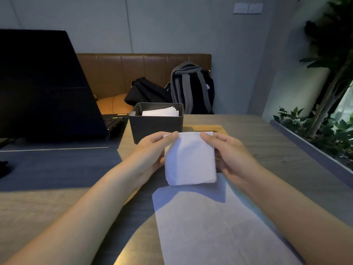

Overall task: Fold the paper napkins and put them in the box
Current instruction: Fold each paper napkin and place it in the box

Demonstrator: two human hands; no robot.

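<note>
A folded white napkin [190, 159] hangs above the table, held upright between both hands. My left hand [154, 148] pinches its upper left corner and my right hand [227, 150] pinches its upper right corner. Just beyond it stands a dark grey box [155, 127] holding several folded napkins [162, 111]. An unfolded napkin sheet [219, 226] lies flat on the table below my hands.
An open black laptop [44, 87] stands at the left. Behind the table, a brown bench carries a black bag [145, 91] and a grey backpack [193, 87]. A planter with green plants [328, 131] runs along the right edge.
</note>
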